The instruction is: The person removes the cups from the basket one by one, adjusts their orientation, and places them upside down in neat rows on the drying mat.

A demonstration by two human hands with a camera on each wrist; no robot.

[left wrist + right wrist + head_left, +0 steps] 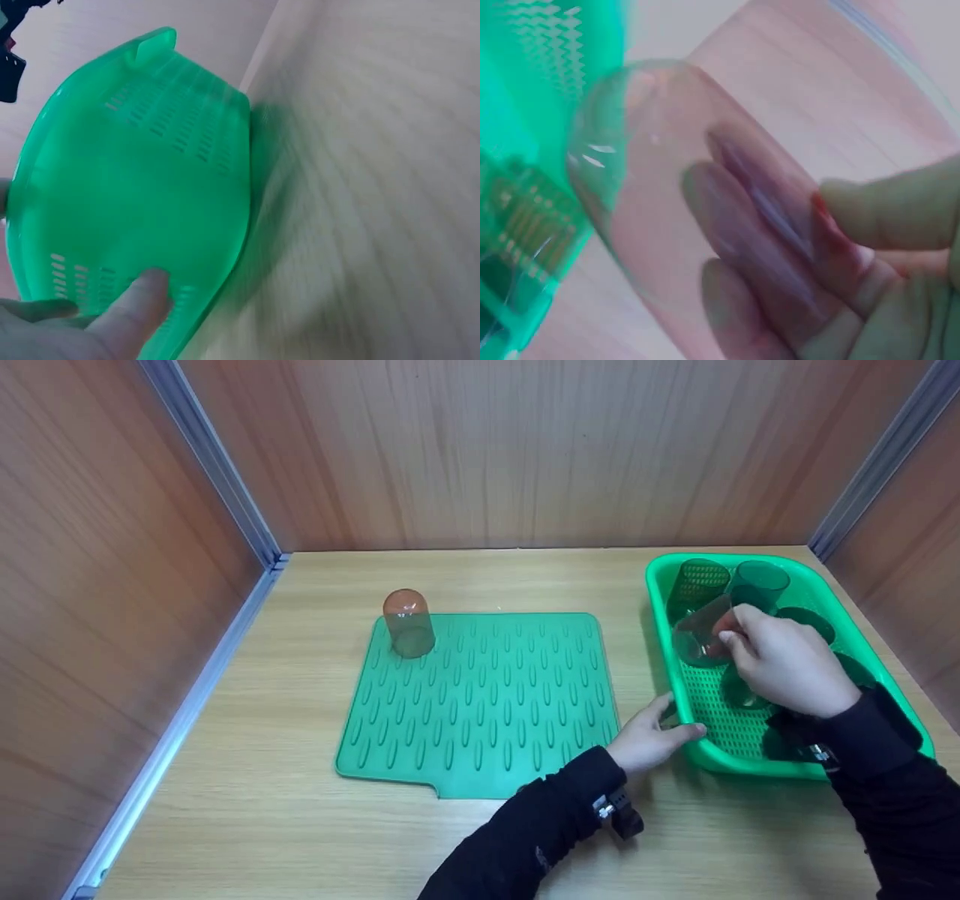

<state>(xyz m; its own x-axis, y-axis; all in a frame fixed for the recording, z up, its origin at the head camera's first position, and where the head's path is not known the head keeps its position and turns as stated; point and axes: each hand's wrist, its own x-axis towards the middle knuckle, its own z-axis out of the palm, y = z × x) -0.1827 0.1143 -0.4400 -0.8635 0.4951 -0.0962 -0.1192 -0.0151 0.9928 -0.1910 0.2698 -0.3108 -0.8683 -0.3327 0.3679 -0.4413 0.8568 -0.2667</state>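
Observation:
A clear, faintly pink cup (697,639) tilts over the green basket (795,769), pinched near its rim by my right hand (795,660). In the right wrist view, the thumb (889,214) lies outside the cup (656,127) and the other fingers show through its wall. My left hand (651,739) grips the basket's near left edge, thumb at the rim. The left wrist view shows a fingertip (150,289) against the basket's outer wall (157,202). Inside the basket are several see-through cups, among them a dark one (696,583) and a greenish one (759,581).
An amber cup (409,626) stands upside down on the far left corner of a green ridged mat (487,697). Wooden panels rise at the left (112,547), back (510,450) and right (900,532) of the table (247,780).

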